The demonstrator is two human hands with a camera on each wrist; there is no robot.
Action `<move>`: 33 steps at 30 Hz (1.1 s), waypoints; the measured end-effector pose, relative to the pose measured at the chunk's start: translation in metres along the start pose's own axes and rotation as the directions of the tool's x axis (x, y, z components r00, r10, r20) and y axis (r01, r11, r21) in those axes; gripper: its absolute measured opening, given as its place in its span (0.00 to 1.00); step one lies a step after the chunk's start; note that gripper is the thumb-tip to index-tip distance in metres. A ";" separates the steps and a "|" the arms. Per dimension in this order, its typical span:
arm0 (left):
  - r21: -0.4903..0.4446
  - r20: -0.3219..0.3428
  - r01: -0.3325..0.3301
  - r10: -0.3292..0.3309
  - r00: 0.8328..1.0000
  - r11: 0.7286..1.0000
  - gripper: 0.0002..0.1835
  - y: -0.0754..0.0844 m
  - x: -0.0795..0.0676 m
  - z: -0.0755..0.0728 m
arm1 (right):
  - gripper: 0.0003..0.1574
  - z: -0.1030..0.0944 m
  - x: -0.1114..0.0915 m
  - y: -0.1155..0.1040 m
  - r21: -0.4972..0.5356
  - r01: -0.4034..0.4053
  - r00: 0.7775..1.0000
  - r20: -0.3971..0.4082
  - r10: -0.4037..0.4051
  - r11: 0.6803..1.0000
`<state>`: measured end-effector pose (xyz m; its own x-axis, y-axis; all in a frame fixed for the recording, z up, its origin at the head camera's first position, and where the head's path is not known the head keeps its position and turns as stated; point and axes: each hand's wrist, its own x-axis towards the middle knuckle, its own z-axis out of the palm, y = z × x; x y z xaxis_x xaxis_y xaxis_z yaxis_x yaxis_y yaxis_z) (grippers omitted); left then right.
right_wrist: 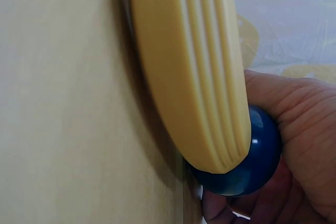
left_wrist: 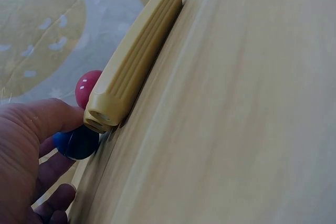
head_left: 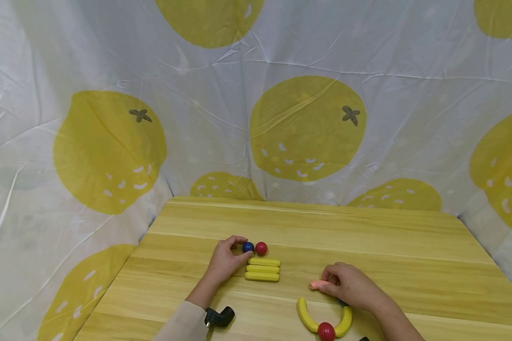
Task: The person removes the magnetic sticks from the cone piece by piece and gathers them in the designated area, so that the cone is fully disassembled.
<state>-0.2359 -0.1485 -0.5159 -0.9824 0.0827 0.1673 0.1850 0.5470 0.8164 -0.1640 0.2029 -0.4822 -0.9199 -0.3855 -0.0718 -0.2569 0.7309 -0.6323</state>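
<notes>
My left hand (head_left: 241,249) pinches a small blue ball (head_left: 248,246) between thumb and forefinger, right beside a red ball (head_left: 261,248). Just in front of them lie three straight ribbed yellow bars (head_left: 262,269) side by side. The left wrist view shows that blue ball (left_wrist: 79,142), the red ball (left_wrist: 86,87) and one yellow bar (left_wrist: 134,61) up close. My right hand (head_left: 326,283) holds a pink piece (head_left: 318,284) at its fingertips. Below it lies a curved yellow arc (head_left: 306,316) with a red ball (head_left: 326,331) in its middle. A second blue ball (right_wrist: 252,161) sits at the arc's end (right_wrist: 194,77) against my palm.
The wooden table (head_left: 388,237) is ringed by a white cloth with yellow fruit prints (head_left: 307,128). A black wrist mount (head_left: 220,316) shows by my left sleeve. Bare wood spreads behind and to the right of the pieces.
</notes>
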 end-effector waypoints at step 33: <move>-0.084 0.014 -0.036 0.037 0.999 0.996 0.18 0.000 0.001 -0.001 | 0.19 0.001 0.000 0.002 -0.029 -0.003 0.999 -0.033 0.003 1.000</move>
<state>-0.2370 -0.1494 -0.5151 -0.9752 0.1145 0.1896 0.2213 0.4722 0.8532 -0.1639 0.2040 -0.4839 -0.9298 -0.3650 -0.0482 -0.2622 0.7483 -0.6094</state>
